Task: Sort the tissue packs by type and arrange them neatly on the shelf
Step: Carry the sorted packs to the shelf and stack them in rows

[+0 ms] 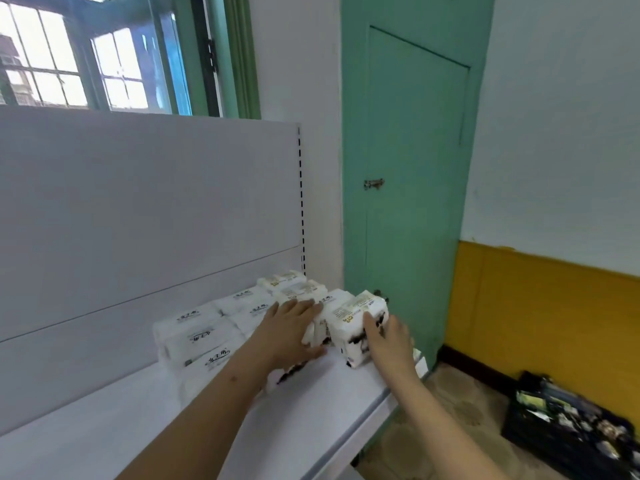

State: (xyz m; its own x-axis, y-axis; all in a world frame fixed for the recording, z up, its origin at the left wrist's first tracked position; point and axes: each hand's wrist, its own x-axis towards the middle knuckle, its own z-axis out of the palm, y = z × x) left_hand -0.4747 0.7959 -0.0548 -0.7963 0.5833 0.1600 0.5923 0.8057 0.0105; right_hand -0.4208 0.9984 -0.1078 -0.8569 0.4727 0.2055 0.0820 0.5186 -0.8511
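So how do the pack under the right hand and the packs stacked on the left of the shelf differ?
The end pack by the right hand carries gold lettering and black patches; the left stack shows dark script only. The end pack sits askew at the shelf corner; the left stack lies in rows. Both are white wrapped tissue packs. The left hand rests on packs between them.

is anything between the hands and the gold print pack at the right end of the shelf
No. The right hand already touches the gold-print pack on its right side, and the left hand rests on the packs just left of it. Nothing visible lies between. The pack already sits on the shelf near its right end.
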